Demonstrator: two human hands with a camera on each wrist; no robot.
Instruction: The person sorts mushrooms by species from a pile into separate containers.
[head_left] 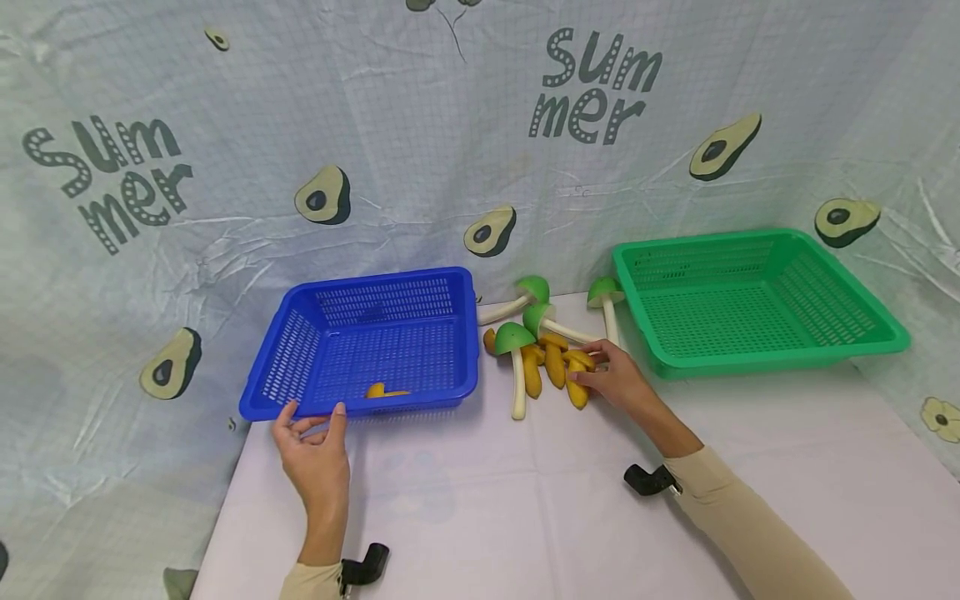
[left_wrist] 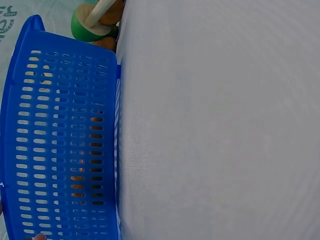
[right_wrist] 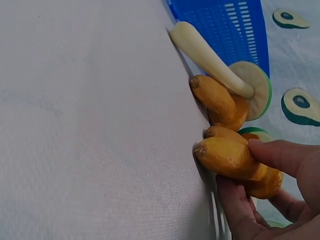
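My left hand (head_left: 313, 467) is at the front rim of the blue basket (head_left: 431, 400), thumb and fingers holding the rim. In the left wrist view only bits of its fingers show, beside the slotted basket wall (left_wrist: 50, 145). A yellow mushroom piece (head_left: 377, 390) lies inside, partly hidden by the front wall. My right hand (head_left: 618, 379) pinches a yellow toy mushroom (right_wrist: 227, 157) between thumb and fingers, close over the table. Beside it lie other yellow mushrooms (head_left: 554, 367) and a green-capped mushroom (head_left: 517, 383) with a long white stem.
A green basket (head_left: 750, 364) stands at the right, with nothing seen inside. Between the baskets, more green-capped mushrooms (head_left: 533, 288) lie near the back cloth (head_left: 420, 167), which is printed with avocados. A pale cloth covers the table (head_left: 495, 517).
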